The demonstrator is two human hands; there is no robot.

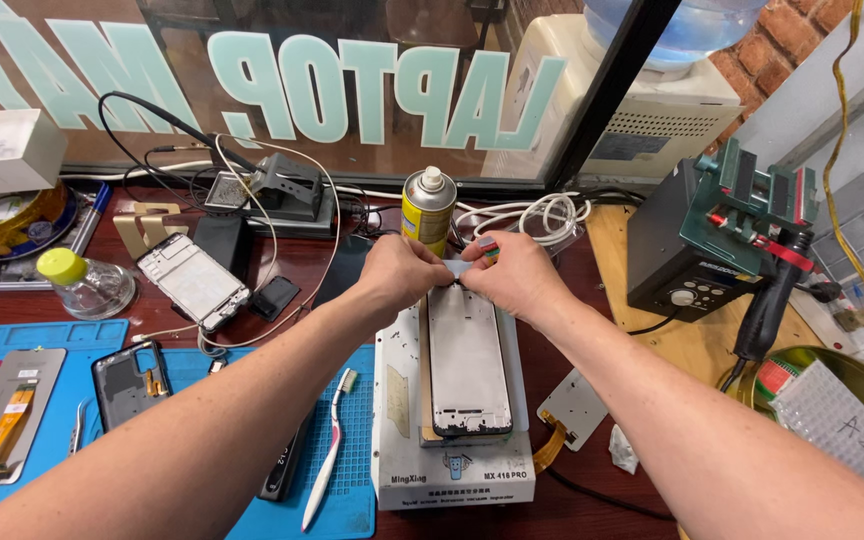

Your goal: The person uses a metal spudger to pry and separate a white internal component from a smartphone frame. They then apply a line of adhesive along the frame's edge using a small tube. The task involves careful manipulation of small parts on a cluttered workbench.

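Reaching forward, left hand (402, 272) and right hand (514, 275) pinch a film (457, 267) together.

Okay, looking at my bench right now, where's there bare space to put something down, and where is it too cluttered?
Bare wood shows right of the white heating plate, between the small metal plate and the black station. The blue mat is free beside the toothbrush. It is crowded behind both hands: spray can, cables, soldering stand.

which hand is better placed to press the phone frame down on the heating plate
Left, probably. The left hand sits at the top edge of the phone frame with nothing visible in its grip, while the right hand pinches a small tool.
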